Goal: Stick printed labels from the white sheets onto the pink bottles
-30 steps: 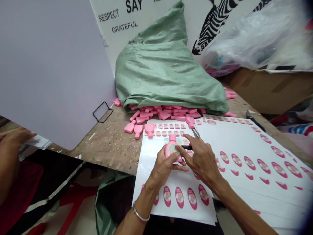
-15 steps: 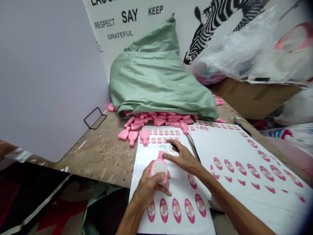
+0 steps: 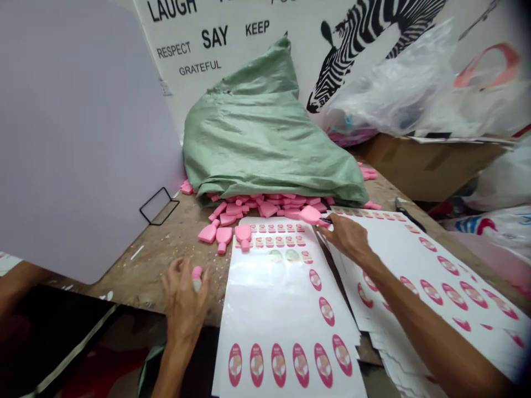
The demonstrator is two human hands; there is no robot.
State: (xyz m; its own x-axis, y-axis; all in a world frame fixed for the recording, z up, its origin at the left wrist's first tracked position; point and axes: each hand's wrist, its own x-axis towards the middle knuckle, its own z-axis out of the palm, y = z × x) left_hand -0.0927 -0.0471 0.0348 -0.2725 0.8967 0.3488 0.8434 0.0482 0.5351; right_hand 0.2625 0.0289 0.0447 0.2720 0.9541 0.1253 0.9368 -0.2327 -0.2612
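Observation:
Near the table's front edge, my left hand [image 3: 185, 298] is curled round a small pink bottle [image 3: 197, 272], whose pink end shows between thumb and fingers; the palm hides the rest. My right hand [image 3: 348, 235] reaches to the front of the pink bottle pile and pinches a thin black tool [image 3: 326, 220]. Its fingertips are at the narrow end of another pink bottle [image 3: 310, 214]; whether they grip it is unclear. A white sticker sheet [image 3: 269, 298] lies between the hands, with pink oval labels along its bottom and right side. Three pink bottles lie around its top left corner.
A green sack [image 3: 265, 138] stands behind the pink pile [image 3: 267, 208]. More label sheets [image 3: 385, 243] are stacked at the right, beside a black-handled tool [image 3: 410, 214]. A wire stand [image 3: 159, 207] and a pale panel [image 3: 83, 138] are at the left. Another person's arm [image 3: 25, 279] shows at far left.
My left hand has moved left off the sheet with the labelled bottle. My right hand has gone up and right to a bottle at the pile. Another person's arm has appeared at the left.

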